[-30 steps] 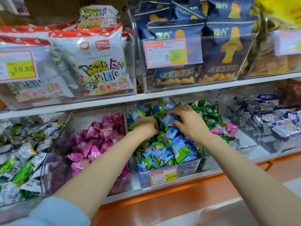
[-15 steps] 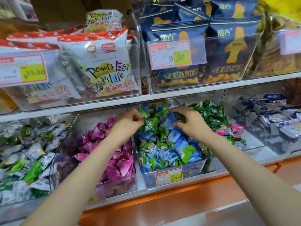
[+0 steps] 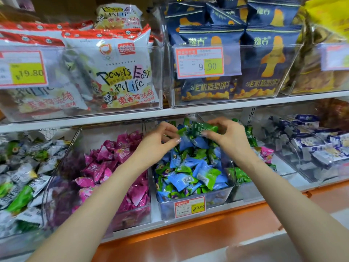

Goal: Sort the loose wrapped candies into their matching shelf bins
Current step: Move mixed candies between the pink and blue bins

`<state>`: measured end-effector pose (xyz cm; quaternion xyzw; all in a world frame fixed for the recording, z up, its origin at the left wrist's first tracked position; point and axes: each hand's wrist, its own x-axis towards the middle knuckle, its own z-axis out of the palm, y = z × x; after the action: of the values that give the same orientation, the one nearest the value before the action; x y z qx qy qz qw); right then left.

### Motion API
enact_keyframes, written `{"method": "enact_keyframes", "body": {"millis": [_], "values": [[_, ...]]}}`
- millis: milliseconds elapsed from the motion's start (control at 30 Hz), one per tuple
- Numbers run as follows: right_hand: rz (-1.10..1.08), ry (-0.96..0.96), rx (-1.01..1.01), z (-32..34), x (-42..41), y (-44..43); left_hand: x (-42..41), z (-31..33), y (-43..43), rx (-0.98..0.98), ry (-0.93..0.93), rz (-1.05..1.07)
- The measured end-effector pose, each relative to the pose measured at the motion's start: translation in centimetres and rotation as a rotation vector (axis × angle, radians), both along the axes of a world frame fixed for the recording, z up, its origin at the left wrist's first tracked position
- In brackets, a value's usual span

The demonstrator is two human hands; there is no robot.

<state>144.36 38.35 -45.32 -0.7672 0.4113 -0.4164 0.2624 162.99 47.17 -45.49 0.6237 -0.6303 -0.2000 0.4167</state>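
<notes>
Both hands hover over the back of a clear bin (image 3: 217,197) heaped with blue and green wrapped candies (image 3: 188,174). My right hand (image 3: 226,137) pinches a dark green wrapped candy (image 3: 203,127) lifted above the pile. My left hand (image 3: 160,142) has its thumb and fingers closed on the left end of the green wrappers there. To the left stands a bin of pink candies (image 3: 113,163). To the right, a bin of dark green candies (image 3: 251,137) has a few pink ones (image 3: 264,154) lying on top.
A bin of white and green candies (image 3: 20,176) fills the far left, and a domed bin of white-blue packets (image 3: 317,144) the far right. The shelf above (image 3: 170,112) carries bins of snack bags close over my hands. An orange ledge (image 3: 207,229) runs below.
Both hands rose out of the blue-green pile toward its back. My right hand now holds a dark green candy clear of the heap. The camera moved closer.
</notes>
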Motion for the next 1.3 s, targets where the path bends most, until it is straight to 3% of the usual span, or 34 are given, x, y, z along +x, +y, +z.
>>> {"method": "enact_keyframes", "body": {"millis": [133,267,367,500,633,700,900,1167,1300], "values": [[-0.309,0.069,-0.081,-0.7,-3.7,-2.6,0.0,-1.0,-0.8,0.113,-0.265,-0.117],[-0.162,0.384,0.021,-2.3,-5.4,-3.6,-0.1,-2.6,-1.6,0.229,-0.72,-0.231],[-0.145,0.48,-0.12,-2.6,-5.8,-3.3,0.3,-2.9,-1.7,0.356,-0.93,-0.162],[-0.06,0.383,-0.253,-2.1,-4.7,-2.1,0.8,-1.7,-1.7,0.382,-0.9,-0.121],[0.18,0.541,-0.376,-2.6,-2.7,-1.3,0.9,-1.9,-2.3,0.104,-0.728,-0.058],[0.24,0.631,-0.407,-2.8,-2.0,-1.2,0.6,-2.2,-3.0,0.029,-0.76,-0.115],[0.179,0.778,-0.391,-3.6,-1.1,-2.0,0.8,-2.3,-5.0,0.162,-1.038,-0.057],[0.1,0.679,-0.263,-3.2,-0.8,-2.0,-0.2,-2.3,-5.1,0.142,-0.957,-0.031],[0.121,0.652,-0.234,-3.2,-1.1,-1.9,-0.3,-2.7,-6.2,0.253,-1.054,-0.079]]}}
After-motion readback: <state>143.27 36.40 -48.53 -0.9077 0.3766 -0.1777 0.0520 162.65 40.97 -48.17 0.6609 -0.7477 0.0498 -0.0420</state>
